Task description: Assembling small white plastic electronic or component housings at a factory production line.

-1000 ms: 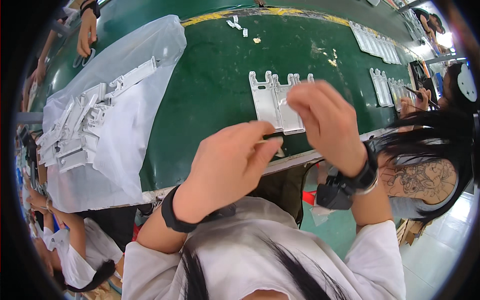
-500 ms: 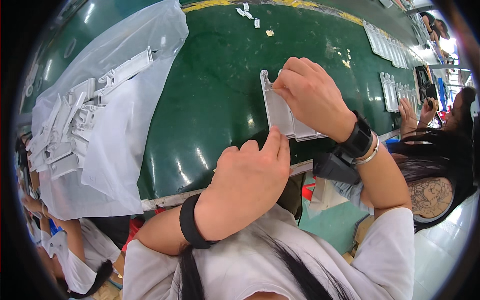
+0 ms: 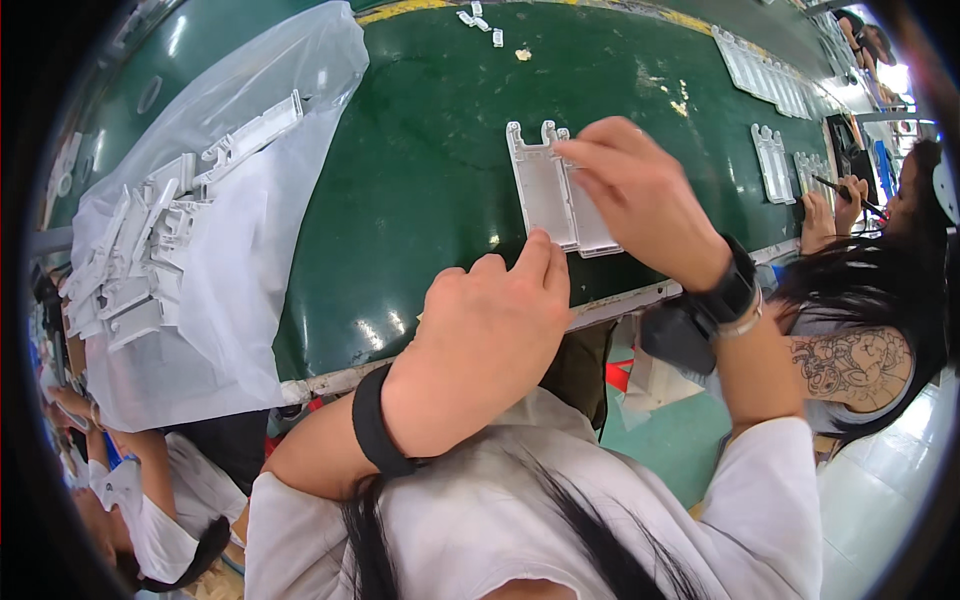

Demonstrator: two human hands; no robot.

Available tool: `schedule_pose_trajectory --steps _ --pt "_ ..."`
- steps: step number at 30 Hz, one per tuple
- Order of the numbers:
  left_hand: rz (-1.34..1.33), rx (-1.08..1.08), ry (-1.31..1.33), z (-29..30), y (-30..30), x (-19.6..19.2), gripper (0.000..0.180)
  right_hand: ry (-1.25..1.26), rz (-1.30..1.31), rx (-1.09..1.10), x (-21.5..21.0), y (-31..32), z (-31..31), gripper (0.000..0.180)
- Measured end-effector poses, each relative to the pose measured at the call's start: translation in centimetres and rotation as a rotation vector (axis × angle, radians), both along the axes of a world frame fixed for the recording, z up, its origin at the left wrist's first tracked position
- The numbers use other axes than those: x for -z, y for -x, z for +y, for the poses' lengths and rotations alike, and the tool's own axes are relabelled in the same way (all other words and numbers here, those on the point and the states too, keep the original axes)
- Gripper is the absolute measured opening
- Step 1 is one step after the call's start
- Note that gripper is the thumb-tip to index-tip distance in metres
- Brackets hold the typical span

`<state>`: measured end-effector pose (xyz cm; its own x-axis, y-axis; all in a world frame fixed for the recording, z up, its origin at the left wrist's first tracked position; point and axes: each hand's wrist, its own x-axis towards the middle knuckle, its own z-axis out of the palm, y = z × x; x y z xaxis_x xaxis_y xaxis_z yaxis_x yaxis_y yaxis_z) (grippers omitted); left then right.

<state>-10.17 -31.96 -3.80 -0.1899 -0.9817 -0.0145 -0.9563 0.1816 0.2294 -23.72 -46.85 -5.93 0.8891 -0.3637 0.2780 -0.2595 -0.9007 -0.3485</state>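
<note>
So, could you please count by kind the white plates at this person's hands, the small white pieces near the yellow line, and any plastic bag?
White plates: 2 visible (the right hand may hide more)
Small white pieces: 4
Plastic bag: 1
Total: 7 visible

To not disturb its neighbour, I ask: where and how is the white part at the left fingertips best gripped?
Likely the long left edge of the white part, from the left: this straight side lies free, while a second part adjoins the right one and the left hand lies at the near end.
</note>
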Motion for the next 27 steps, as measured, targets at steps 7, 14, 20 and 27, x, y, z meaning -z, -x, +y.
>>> schedule_pose_trajectory --steps 7,14,20,27 --pt "0.259 0.024 -0.123 1.1 -1.8 -2.2 0.042 0.039 -0.027 0.151 0.7 2.7 5.9 0.041" --pt "0.367 0.0 -0.175 2.9 -1.5 -2.7 0.037 0.065 0.115 0.213 2.6 1.7 7.3 0.058" --pt "0.425 -0.008 -0.141 3.6 -1.6 -2.3 0.035 0.129 0.096 0.202 2.9 2.3 6.9 0.048" --pt "0.462 0.035 -0.15 3.4 -1.8 -1.7 0.035 0.148 -0.021 0.179 1.1 1.9 5.5 0.04"
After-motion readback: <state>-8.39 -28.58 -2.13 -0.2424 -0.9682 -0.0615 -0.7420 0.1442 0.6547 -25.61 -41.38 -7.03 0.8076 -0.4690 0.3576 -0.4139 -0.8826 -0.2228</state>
